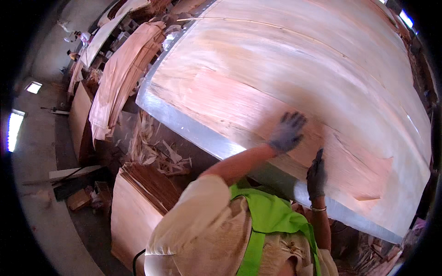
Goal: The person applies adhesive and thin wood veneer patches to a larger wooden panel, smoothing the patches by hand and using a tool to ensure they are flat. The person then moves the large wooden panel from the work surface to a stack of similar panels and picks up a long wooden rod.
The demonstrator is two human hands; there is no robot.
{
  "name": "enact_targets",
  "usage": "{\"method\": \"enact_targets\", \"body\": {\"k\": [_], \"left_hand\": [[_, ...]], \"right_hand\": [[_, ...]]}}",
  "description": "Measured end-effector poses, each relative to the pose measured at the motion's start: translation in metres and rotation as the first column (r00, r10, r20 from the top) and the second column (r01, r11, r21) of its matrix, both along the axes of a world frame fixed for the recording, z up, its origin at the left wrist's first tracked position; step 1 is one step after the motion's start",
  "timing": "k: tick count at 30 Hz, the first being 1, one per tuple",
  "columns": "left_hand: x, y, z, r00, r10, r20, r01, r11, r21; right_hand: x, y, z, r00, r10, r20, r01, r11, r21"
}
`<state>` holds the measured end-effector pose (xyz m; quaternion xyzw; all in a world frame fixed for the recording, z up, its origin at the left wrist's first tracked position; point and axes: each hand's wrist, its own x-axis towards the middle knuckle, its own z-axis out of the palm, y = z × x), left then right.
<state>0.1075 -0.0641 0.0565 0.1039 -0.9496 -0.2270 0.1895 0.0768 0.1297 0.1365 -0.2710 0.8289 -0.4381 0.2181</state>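
Note:
My left hand (289, 133), in a grey glove, lies flat with its fingers apart on a long pinkish veneer strip (230, 102). My right hand (316, 178), in a dark glove with a bracelet at the wrist, is closed at the strip's near side. A narrow dark tip points away from it; whether this is a tool or a finger I cannot make out. The strip lies on a broad pale wood veneer sheet (294, 60), which covers a table with a shiny metal edge (193, 133).
A stack of veneer sheets (124, 78) stands at the far left. Nearer are a stack of boards (138, 207) and torn veneer scraps (154, 154) on the floor. A thin strip (276, 26) crosses the table's far part. People (83, 39) are in the far left background.

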Motion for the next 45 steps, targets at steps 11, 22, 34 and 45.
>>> {"method": "enact_targets", "body": {"k": [11, 22, 34, 45], "left_hand": [[0.233, -0.349, -0.031, 0.886, 0.46, 0.049, -0.407, 0.825, -0.391], [0.214, -0.371, -0.057, 0.825, 0.561, 0.063, -0.523, 0.802, -0.289], [0.212, -0.369, -0.045, 0.785, 0.575, 0.23, -0.472, 0.796, -0.377], [0.209, -0.373, -0.044, 0.757, 0.534, 0.376, -0.421, 0.839, -0.344]], "right_hand": [[0.135, -0.309, -0.078, 0.777, 0.583, -0.236, -0.479, 0.792, 0.378], [0.15, -0.514, -0.072, 0.915, 0.395, -0.085, -0.284, 0.779, 0.559], [0.153, -0.519, -0.072, 0.816, 0.557, -0.158, -0.334, 0.675, 0.658], [0.178, -0.407, -0.081, 0.791, 0.59, -0.163, -0.378, 0.68, 0.627]]}}
